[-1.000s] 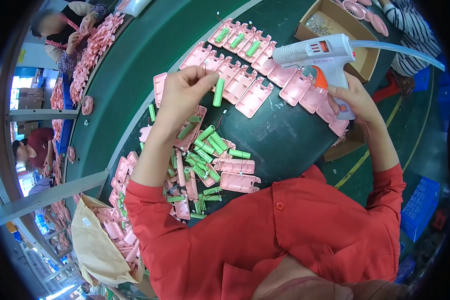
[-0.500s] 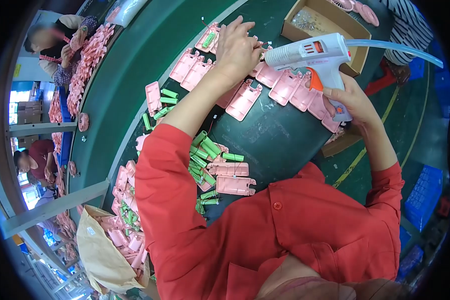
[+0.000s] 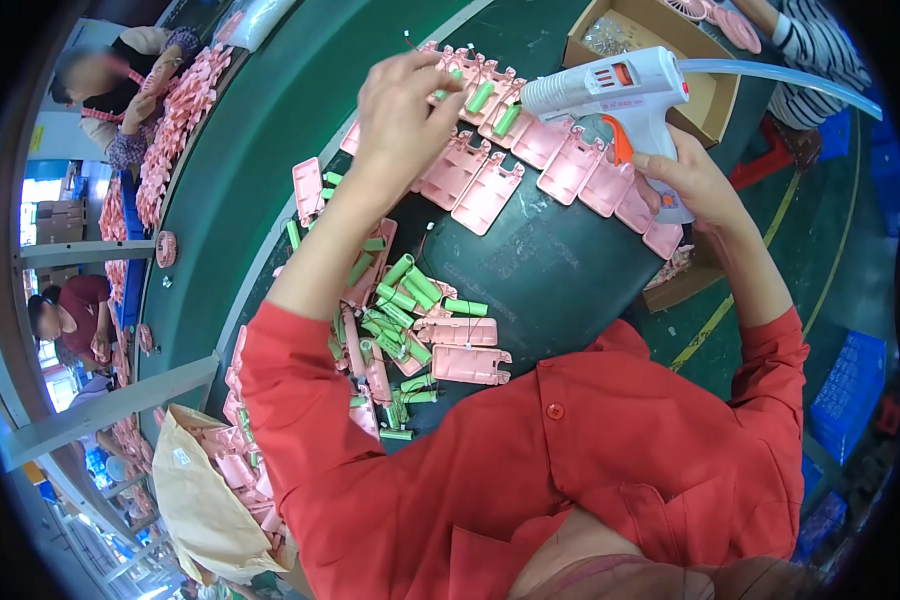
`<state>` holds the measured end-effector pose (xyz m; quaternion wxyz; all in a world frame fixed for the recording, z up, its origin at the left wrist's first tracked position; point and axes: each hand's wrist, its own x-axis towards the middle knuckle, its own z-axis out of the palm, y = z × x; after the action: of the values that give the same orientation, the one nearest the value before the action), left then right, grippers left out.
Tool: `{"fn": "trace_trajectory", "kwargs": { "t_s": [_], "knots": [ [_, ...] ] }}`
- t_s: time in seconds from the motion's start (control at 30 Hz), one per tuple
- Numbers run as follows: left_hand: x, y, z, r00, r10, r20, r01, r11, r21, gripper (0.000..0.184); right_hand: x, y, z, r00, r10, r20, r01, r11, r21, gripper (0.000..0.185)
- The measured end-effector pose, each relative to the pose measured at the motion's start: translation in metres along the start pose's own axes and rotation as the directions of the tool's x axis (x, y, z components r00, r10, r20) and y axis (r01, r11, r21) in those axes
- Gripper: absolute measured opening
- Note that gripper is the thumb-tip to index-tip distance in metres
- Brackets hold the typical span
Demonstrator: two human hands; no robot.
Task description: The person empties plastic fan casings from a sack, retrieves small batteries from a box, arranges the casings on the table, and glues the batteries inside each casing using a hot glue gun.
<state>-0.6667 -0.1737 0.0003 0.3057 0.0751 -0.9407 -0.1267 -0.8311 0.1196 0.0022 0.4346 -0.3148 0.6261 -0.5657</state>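
Note:
My left hand [image 3: 402,115] is over the upper left rows of pink shells, its fingers apart and bent; I see nothing held in it. Beside its fingertips, green cells [image 3: 480,97] lie in the back row's shells. My right hand [image 3: 695,180] grips the handle of a white glue gun [image 3: 610,85] with an orange trigger, its nozzle pointing left over the row. Below the gun, pink shells [image 3: 569,168] run down to the right. A loose pile of green cells [image 3: 398,305] with thin wires lies nearer me, among more pink shells [image 3: 470,364].
A cardboard box [image 3: 715,95] with small parts stands at the back right, beside a person in striped sleeves [image 3: 820,50]. A paper bag [image 3: 205,500] of pink parts is at lower left. Two other people work at the far left, beyond a metal bar [image 3: 110,400].
The green cell pinched in my left hand a second ago is gone from it. That hand went right over the shells, then back left and opened. The glue gun has shifted slightly left and up.

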Motion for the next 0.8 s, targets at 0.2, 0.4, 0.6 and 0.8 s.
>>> {"fn": "trace_trajectory", "kwargs": {
  "t_s": [0.2, 0.4, 0.6, 0.8],
  "knots": [
    [-0.057, 0.015, -0.064, 0.920, -0.272, 0.282, 0.317, 0.940, -0.128, 0.016, 0.007, 0.000, 0.001, 1.000, 0.013, -0.008, -0.013, 1.000, -0.027, 0.031],
    [-0.096, 0.031, -0.072, 0.788, -0.367, 0.494, 0.413, 0.911, 0.019, 0.023, 0.004, 0.001, -0.001, 1.000, 0.023, -0.001, -0.023, 0.998, -0.061, 0.030],
    [-0.116, 0.045, -0.070, 0.873, -0.203, 0.443, 0.204, 0.978, 0.046, 0.021, -0.007, -0.004, 0.000, 1.000, 0.019, -0.006, -0.019, 0.998, -0.056, 0.030],
    [-0.121, 0.038, -0.062, 0.874, -0.183, 0.450, 0.218, 0.976, -0.027, 0.014, -0.012, -0.003, 0.000, 1.000, 0.022, -0.019, -0.024, 0.997, -0.077, 0.029]
  ]
}}
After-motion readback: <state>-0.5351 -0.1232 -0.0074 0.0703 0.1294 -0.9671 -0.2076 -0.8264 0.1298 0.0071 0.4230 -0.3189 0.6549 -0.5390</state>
